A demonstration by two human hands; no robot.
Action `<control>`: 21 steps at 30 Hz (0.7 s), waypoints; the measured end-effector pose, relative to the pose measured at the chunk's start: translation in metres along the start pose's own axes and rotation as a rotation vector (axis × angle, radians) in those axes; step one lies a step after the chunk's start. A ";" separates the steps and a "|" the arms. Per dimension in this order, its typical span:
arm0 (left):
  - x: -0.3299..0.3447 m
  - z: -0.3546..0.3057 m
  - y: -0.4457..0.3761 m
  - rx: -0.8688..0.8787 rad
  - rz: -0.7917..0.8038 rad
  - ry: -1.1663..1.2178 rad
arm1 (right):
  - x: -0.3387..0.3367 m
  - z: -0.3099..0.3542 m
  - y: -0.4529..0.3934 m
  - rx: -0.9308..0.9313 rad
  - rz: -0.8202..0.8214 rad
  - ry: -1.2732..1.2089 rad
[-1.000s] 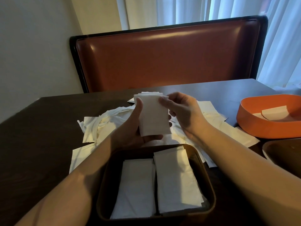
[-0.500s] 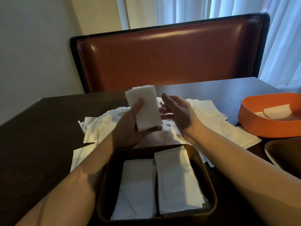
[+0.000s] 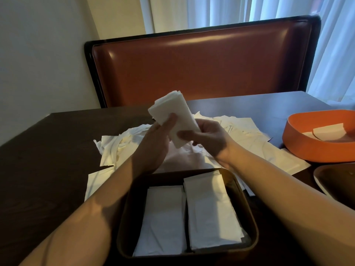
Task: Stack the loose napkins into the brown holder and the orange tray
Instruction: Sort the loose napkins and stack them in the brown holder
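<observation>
A small stack of folded white napkins (image 3: 173,117) is held above the table, tilted to the left. My left hand (image 3: 155,143) grips it from the left with the thumb on its face. My right hand (image 3: 207,138) pinches its lower right corner. Below my wrists stands the brown holder (image 3: 247,214), with two side-by-side piles of napkins in it. Loose napkins (image 3: 119,146) lie scattered on the dark table behind the holder. The orange tray (image 3: 307,148) sits at the right with a couple of napkins inside.
A second brown container (image 3: 334,181) shows partly at the right edge, in front of the orange tray. A brown leather bench back (image 3: 201,64) rises behind the table. Curtains hang at the back right.
The napkin stack has tilted further left and risen a little. My right hand, apart from it half a second ago, now holds its lower corner.
</observation>
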State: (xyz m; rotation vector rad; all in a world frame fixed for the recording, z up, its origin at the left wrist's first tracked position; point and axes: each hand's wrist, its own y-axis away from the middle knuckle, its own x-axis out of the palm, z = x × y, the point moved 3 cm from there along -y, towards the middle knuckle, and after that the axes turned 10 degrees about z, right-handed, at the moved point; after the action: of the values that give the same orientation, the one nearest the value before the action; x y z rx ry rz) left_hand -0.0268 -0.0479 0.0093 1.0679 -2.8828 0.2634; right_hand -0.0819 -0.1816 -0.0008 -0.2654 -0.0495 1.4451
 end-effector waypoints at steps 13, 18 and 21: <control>-0.027 0.007 0.001 0.170 -0.142 -0.495 | -0.021 -0.015 0.003 -0.042 0.046 0.285; -0.030 0.006 0.001 0.181 -0.214 -0.543 | -0.019 -0.014 0.006 -0.035 0.066 0.293; -0.031 -0.002 0.002 0.160 -0.249 -0.438 | -0.021 -0.006 0.004 -0.032 0.017 0.188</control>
State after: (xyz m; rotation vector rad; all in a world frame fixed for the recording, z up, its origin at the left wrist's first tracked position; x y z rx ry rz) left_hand -0.0049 -0.0261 0.0071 1.6873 -3.0853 0.2794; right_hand -0.0878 -0.2024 -0.0048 -0.4280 0.0825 1.4309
